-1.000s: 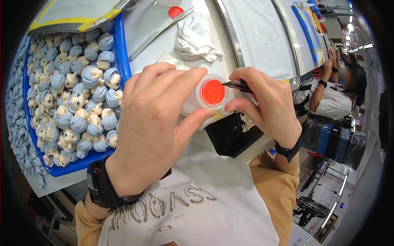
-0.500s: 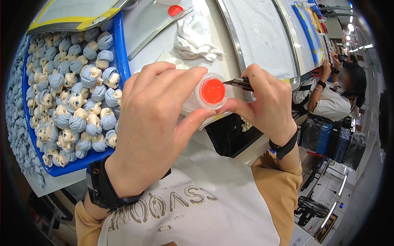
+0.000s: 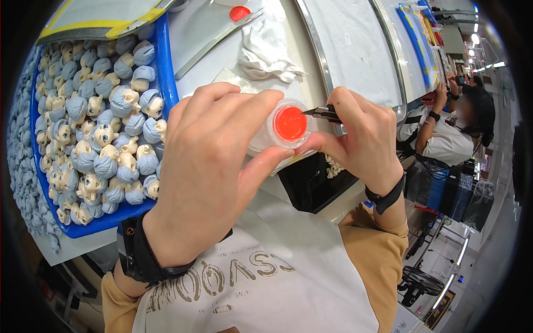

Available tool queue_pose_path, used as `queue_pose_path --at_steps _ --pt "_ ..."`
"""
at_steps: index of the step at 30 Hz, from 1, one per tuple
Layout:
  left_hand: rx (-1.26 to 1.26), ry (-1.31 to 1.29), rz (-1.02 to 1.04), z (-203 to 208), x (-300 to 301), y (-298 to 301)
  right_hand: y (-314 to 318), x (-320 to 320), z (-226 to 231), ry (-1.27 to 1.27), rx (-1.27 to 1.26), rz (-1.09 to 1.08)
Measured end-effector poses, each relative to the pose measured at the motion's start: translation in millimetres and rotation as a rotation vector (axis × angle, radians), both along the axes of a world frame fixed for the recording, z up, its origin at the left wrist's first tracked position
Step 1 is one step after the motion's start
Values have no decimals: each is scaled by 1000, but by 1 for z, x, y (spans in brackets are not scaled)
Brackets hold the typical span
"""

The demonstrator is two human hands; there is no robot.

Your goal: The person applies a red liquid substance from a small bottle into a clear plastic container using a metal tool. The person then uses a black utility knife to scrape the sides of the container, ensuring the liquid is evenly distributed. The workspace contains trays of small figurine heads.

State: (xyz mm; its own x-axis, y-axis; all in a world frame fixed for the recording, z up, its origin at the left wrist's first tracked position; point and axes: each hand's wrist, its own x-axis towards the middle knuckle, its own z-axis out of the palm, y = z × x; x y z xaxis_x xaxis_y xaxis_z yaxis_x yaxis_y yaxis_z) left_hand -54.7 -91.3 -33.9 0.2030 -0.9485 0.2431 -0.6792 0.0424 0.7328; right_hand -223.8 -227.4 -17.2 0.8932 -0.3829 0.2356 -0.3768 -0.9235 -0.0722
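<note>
In front of my chest, my left hand [image 3: 222, 130] grips a small clear plastic jar [image 3: 272, 135] between thumb and fingers. The jar's round centre is bright red [image 3: 290, 123]; whether it is paint or a solid insert I cannot tell. On the other side, my right hand [image 3: 358, 130] is closed on a black utility knife [image 3: 328, 114], most of its handle hidden in the palm. The knife's dark tip points left and reaches over the edge of the red circle. My right thumb presses close to the jar's lower rim, near the left thumb.
A blue tray [image 3: 169, 66] at left is full of doll heads [image 3: 104, 135] with blue-grey hair. Beyond my hands lie a white cloth [image 3: 269, 53], a metal strip [image 3: 216, 45] and a red lid [image 3: 240, 13]. A black tray [image 3: 311, 186] sits below; a co-worker [image 3: 452, 125] is at right.
The jar and both hands have shifted very slightly to the right in the picture. The grip on the jar and the knife is the same.
</note>
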Motion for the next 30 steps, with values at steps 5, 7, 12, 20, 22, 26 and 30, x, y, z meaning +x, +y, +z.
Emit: queue_pose_path --at_steps 5,7,12,20,22,26,30 --pt "8 -5 4 0 0 0 0 0 1 20 37 -15" --pt "9 -7 9 0 -1 1 0 0 -1 13 57 -17" --pt "10 -2 -1 0 0 0 0 -1 0 12 116 -19" --pt "15 -7 -10 1 0 0 -1 1 5 48 112 25" --pt "21 -5 -11 1 0 0 -1 1 5 57 113 26" --pt "22 -19 2 1 0 1 1 1 4 71 147 -8" --pt "21 -22 7 2 0 1 3 -1 3 74 186 -37"
